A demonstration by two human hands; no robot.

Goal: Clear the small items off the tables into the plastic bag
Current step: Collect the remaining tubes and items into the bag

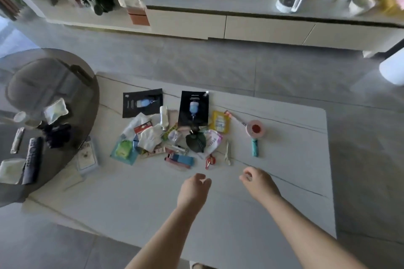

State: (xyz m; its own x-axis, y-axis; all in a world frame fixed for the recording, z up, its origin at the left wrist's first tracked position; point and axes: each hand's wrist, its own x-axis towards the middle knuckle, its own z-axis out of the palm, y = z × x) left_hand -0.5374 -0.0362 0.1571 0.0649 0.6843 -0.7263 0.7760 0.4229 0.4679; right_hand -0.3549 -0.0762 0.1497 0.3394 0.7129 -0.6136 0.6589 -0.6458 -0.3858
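Both my hands hover over the near part of the white counter (218, 214), holding nothing. My left grip (194, 185) has loosely curled fingers; my right grip (254, 179) curls thumb to forefinger around air. The pile of small items (166, 135) lies just ahead, slightly left, so the left hand is nearer. Closest is a red clip (210, 162), between my hands and beyond them. A white hair clip (227, 152) runs away from me. One pouch (215, 142) reads "BERLE", I think. I see no plastic bag nearby.
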